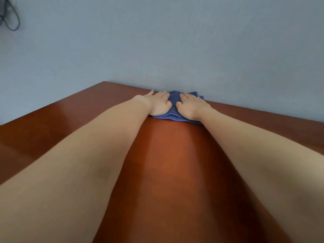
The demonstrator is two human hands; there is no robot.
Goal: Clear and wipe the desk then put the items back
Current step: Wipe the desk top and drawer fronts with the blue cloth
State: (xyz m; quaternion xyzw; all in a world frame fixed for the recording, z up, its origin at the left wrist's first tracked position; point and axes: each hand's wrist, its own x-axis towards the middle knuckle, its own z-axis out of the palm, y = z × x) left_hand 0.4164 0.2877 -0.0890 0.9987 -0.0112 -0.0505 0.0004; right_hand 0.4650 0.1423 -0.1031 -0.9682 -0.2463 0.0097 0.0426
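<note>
The cloth [173,104] lies on the counter [166,163] at its far edge, touching the wall [175,50] behind it. Both hands rest flat on the cloth — left hand [158,103] on its left part, right hand [190,106] on its right, thumbs near each other. A cable [12,18] hangs on the wall at far upper left — well apart.
</note>
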